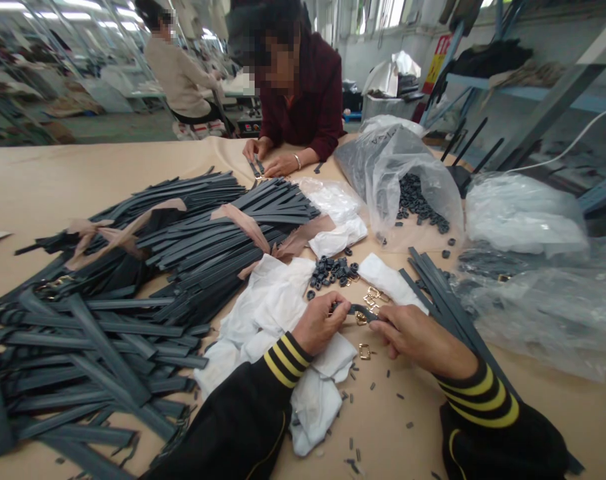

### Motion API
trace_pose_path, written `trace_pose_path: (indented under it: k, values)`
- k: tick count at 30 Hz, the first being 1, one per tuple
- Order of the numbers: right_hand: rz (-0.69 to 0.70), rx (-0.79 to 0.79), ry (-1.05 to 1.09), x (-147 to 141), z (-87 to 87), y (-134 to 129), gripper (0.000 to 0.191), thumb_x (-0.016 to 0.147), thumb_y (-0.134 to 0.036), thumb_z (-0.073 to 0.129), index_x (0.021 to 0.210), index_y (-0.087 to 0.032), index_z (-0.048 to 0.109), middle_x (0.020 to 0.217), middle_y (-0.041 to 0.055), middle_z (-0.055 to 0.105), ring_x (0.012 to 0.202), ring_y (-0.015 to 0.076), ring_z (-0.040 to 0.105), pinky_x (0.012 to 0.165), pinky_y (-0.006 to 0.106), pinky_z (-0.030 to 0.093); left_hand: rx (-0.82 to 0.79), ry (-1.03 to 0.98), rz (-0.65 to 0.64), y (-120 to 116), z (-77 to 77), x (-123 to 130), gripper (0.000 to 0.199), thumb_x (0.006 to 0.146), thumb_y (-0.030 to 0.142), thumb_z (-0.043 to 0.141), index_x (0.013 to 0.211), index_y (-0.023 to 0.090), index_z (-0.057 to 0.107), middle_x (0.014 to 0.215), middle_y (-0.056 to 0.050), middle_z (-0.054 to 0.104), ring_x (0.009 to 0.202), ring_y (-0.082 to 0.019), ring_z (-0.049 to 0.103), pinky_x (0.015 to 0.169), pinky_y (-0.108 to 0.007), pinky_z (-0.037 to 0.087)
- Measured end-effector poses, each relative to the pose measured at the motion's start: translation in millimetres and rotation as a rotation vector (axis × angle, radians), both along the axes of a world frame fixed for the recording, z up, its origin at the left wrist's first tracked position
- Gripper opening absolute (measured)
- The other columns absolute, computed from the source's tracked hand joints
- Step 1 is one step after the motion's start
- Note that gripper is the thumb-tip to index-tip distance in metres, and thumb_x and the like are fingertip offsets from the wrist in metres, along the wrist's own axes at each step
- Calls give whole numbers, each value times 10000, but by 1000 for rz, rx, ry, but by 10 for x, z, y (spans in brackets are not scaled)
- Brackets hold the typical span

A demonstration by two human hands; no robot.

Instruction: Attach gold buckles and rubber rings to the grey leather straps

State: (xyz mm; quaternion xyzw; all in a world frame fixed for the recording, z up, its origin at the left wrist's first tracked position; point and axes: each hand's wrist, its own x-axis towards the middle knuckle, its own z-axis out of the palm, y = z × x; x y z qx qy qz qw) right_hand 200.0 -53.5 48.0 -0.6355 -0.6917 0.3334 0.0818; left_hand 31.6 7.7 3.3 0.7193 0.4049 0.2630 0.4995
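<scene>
While left hand (323, 324), right hand (407, 333) hold one strip (361, 311); two tied bundles (283, 208) nearby

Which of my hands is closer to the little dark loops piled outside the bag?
Left. Your left hand is just on the near side of the pile of loops; your right hand is farther off, to its lower right.

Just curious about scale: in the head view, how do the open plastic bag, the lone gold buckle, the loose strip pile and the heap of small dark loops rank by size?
Largest to smallest, as they look:
1. Loose strip pile
2. Open plastic bag
3. Heap of small dark loops
4. Lone gold buckle
</scene>
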Motion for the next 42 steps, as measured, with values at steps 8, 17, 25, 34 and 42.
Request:
trace_pose_path:
  k: [8,17,25,34,42]
  values:
    - [27,-109,248,181,-34,-4,221,842,-264,374,700,-164,512,621,15,603,558,120,575,551,231,429,-144,-65,-150,-15,13,-37,256,788,384,419,680,154,452,433,79,361,374,-49,306,384,-175,226]
    - [121,-272,457,24,-69,33,279,872,-324,316,723,-156,482,592,-13,513,467,80,476,444,191,391,16,44,-181,-47,38,-18,245,790,329,411,677,135,510,466,61,386,432,-55,325,419,-171,251]
    - [176,-57,379,36,-163,103,319,866,-316,344,637,-154,496,552,-25,487,506,90,440,512,216,341,205,189,-162,-59,21,-5,182,780,255,425,686,141,531,503,49,431,462,-58,361,458,-176,262]
    - [57,-212,478,24,-249,84,316,837,-405,377,672,-161,489,518,-34,514,400,73,425,407,194,311,266,193,-232,-76,16,-16,208,820,266,385,703,156,516,511,42,442,474,-71,388,474,-190,279]
    - [172,-34,317,22,-155,80,330,850,-303,371,564,-164,461,508,-26,480,488,91,445,497,220,342,160,96,-260,-67,40,-31,194,850,324,336,826,168,449,572,27,509,519,-94,459,529,-208,346]
